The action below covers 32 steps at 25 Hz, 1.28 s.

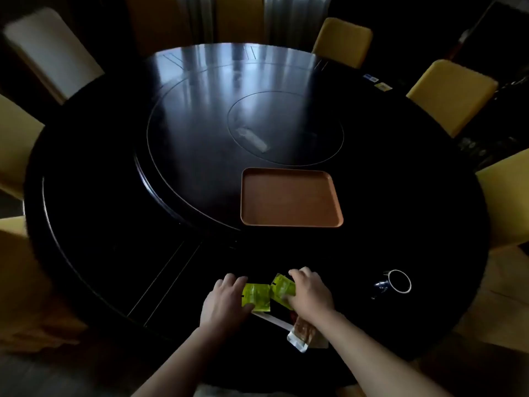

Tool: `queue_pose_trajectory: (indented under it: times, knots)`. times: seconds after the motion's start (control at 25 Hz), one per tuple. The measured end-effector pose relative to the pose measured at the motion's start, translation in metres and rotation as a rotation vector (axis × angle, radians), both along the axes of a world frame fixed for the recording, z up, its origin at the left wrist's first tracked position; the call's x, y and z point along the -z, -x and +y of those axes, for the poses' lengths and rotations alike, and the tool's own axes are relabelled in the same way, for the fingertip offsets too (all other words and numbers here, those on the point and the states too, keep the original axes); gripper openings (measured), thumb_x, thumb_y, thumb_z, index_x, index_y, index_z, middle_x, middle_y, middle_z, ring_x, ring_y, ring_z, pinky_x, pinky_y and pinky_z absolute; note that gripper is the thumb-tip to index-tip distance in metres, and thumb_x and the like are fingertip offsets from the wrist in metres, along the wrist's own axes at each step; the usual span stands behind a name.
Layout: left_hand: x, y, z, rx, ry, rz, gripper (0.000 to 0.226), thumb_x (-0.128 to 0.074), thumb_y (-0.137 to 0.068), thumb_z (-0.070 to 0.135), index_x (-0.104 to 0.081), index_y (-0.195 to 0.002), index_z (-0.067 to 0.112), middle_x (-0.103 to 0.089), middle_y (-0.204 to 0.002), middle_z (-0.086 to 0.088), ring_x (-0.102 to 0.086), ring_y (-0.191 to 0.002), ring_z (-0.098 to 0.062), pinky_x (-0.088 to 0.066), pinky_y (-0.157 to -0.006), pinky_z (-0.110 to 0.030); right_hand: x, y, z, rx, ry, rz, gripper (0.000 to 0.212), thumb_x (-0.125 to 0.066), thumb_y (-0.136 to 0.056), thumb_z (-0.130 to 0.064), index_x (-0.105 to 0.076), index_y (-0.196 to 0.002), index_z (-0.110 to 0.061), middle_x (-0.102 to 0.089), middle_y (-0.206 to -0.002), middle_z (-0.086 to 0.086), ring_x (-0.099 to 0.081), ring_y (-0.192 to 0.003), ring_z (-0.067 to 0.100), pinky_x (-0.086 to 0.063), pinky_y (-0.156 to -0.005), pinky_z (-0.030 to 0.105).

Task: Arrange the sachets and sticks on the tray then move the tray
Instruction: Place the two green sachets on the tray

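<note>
Nearest to us, by the front rim of the dark round surface [86, 224], lies a clear sachet [299, 336] with brownish contents, partly tucked under the right forearm. Just beside it a white stick [272, 320] runs slantwise toward the left wrist.

A little farther on we see both hands low over the surface, close together. The left hand [224, 299] grips the left green sachet [257, 296]. Its thumb lies across the near edge and its fingers [236, 280] curl over the far-left side. The right hand [310, 293] holds the right green sachet [282, 285], which is tilted. The fingers [299, 275] of this hand curl over the far corner, and its thumb presses on the near side. The two green sachets meet at their inner edges; we cannot tell whether they touch or overlap.

To the right of the hands, apart from them, a dark mug [396, 282] with a pale rim stands upright.

Beyond the hands and well apart from them sits the brown tray [290, 197], at the near-right edge of the raised turntable [186, 124]. We cannot tell whether all of it rests on the turntable. Near the turntable's middle lies a small pale object [252, 138], too blurred to name.

Around the far and side edges of the surface stand yellow chairs [343, 41].
</note>
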<state>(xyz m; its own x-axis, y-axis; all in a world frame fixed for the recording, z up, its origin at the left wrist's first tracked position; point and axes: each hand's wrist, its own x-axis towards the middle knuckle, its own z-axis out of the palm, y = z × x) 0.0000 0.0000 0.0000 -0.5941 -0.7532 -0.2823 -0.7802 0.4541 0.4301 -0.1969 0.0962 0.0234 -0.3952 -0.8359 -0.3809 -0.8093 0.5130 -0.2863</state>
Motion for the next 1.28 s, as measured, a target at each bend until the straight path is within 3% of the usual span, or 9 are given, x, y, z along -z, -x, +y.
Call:
queue_pose_trajectory:
  times: [0.12,0.24,0.44,0.56,0.72,0.84,1.0,1.16,1.28]
  knots:
    - [0.005,0.009,-0.006,0.105,0.026,-0.069,0.084,-0.07,-0.067,0.059,-0.042,-0.142,0.032,-0.05,-0.132,0.002,-0.048,-0.114,-0.024,-0.048,-0.09,-0.038,0.002,-0.009,-0.009,-0.068,-0.093,0.171,0.076,-0.067,-0.08,-0.058,-0.038,-0.14,-0.022,-0.047,-0.135,0.005,-0.047,-0.119,0.029,-0.046,-0.089,0.037]
    - [0.006,0.02,-0.006,0.182,0.068,-0.142,0.088,-0.072,-0.064,0.061,-0.039,-0.141,0.034,-0.046,-0.129,0.002,-0.045,-0.115,-0.023,-0.046,-0.091,-0.036,0.006,-0.012,-0.015,-0.158,-0.162,0.182,0.08,-0.066,-0.078,-0.062,-0.035,-0.14,-0.023,-0.044,-0.134,0.006,-0.046,-0.118,0.029,-0.044,-0.09,0.04]
    - [0.008,0.026,-0.01,0.192,0.156,-0.185,0.062,-0.066,-0.069,0.059,-0.054,-0.121,0.029,-0.051,-0.112,-0.001,-0.051,-0.103,-0.023,-0.049,-0.083,-0.037,0.005,0.001,-0.017,-0.272,-0.104,0.131,0.051,-0.061,-0.086,-0.047,-0.045,-0.124,-0.017,-0.047,-0.123,0.01,-0.051,-0.111,0.032,-0.046,-0.087,0.04]
    - [0.011,0.024,-0.008,0.19,0.263,-0.191,0.058,-0.053,-0.069,0.058,-0.064,-0.114,0.024,-0.059,-0.089,-0.002,-0.061,-0.08,-0.024,-0.053,-0.065,-0.037,0.001,0.011,-0.016,-0.251,-0.049,0.022,0.038,-0.053,-0.089,-0.046,-0.051,-0.11,-0.014,-0.053,-0.11,0.009,-0.055,-0.103,0.03,-0.045,-0.078,0.038]
    - [0.016,0.023,-0.001,0.183,0.356,-0.187,0.038,-0.049,-0.081,0.038,-0.067,-0.108,0.021,-0.062,-0.076,0.0,-0.061,-0.063,-0.023,-0.049,-0.055,-0.035,0.003,0.02,-0.011,-0.106,0.061,-0.149,0.023,-0.044,-0.096,-0.037,-0.046,-0.081,-0.019,-0.049,-0.08,-0.003,-0.05,-0.071,0.018,-0.035,-0.06,0.031]
    - [0.007,0.026,0.001,-0.046,0.18,-0.036,0.015,-0.066,-0.08,0.025,-0.068,-0.095,0.027,-0.063,-0.077,0.008,-0.061,-0.07,-0.018,-0.049,-0.057,-0.033,0.004,0.029,-0.007,0.019,0.138,-0.263,0.026,-0.047,-0.098,-0.03,-0.048,-0.076,-0.017,-0.047,-0.067,-0.005,-0.047,-0.059,0.01,-0.034,-0.054,0.028]
    - [-0.016,0.027,0.002,-0.511,-0.119,0.287,0.013,-0.062,-0.087,0.018,-0.066,-0.076,0.024,-0.064,-0.062,0.005,-0.06,-0.059,-0.009,-0.048,-0.056,-0.034,-0.005,0.04,-0.003,0.256,0.322,-0.392,0.013,-0.056,-0.096,-0.021,-0.066,-0.089,-0.016,-0.06,-0.073,-0.012,-0.06,-0.072,0.004,-0.046,-0.064,0.019]
    - [-0.035,0.027,-0.003,-0.558,-0.214,0.477,0.015,-0.067,-0.086,0.014,-0.07,-0.085,0.029,-0.07,-0.068,0.006,-0.065,-0.064,-0.005,-0.049,-0.056,-0.018,-0.015,0.052,-0.009,0.496,0.416,-0.584,0.015,-0.059,-0.095,-0.019,-0.068,-0.083,-0.02,-0.071,-0.08,0.001,-0.069,-0.076,0.014,-0.056,-0.07,0.038]
    - [-0.044,0.037,-0.015,-0.613,-0.366,0.58,0.02,-0.067,-0.088,0.015,-0.07,-0.087,0.034,-0.075,-0.079,0.0,-0.073,-0.07,-0.016,-0.06,-0.065,-0.036,-0.025,0.058,-0.02,0.519,0.447,-0.623,0.017,-0.059,-0.095,-0.019,-0.066,-0.082,-0.025,-0.071,-0.083,0.001,-0.069,-0.078,0.015,-0.057,-0.071,0.038]
